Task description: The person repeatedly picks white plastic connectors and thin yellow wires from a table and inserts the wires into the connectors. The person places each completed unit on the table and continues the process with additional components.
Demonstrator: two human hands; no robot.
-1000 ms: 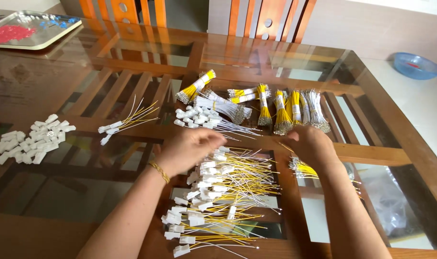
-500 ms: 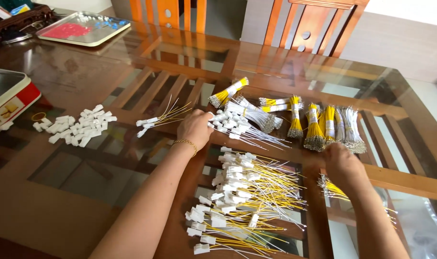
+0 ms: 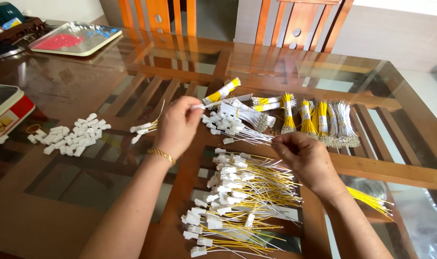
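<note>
My left hand [image 3: 176, 128] is pinching narrow: thumb and forefinger are closing on the white connector end of a thin wire lead [image 3: 228, 103], and the wire is running out rightward over the table. The grip sits right at the plug, probably because that is the stiffest part of the lead. The gold bangle [image 3: 161, 155] is sitting at that wrist.

My right hand [image 3: 308, 158] is curling with fingertips drawn together near its upper left edge. It seems to be nipping fine wire ends, but I cannot tell for sure what is between them. It is hovering just above the big heap.

Outward from there, the loose pile of white-plug leads with yellow and white wires [image 3: 237, 201] is lying directly below both hands, plugs mostly turned left and wires fanning right, so each one is easy to pick by the plug. A smaller clump of leads [image 3: 230, 122] is lying just beyond the hands.

Behind that, taped bundles of yellow and silver wire [image 3: 319, 120] are lining up side by side, kept sorted. A heap of bare white connectors [image 3: 69, 136] is lying well apart on the left, near a red-sided tin [image 3: 7, 115]. A metal tray [image 3: 74, 38] is sitting at the far corner of the glass-topped table [image 3: 108, 81].
</note>
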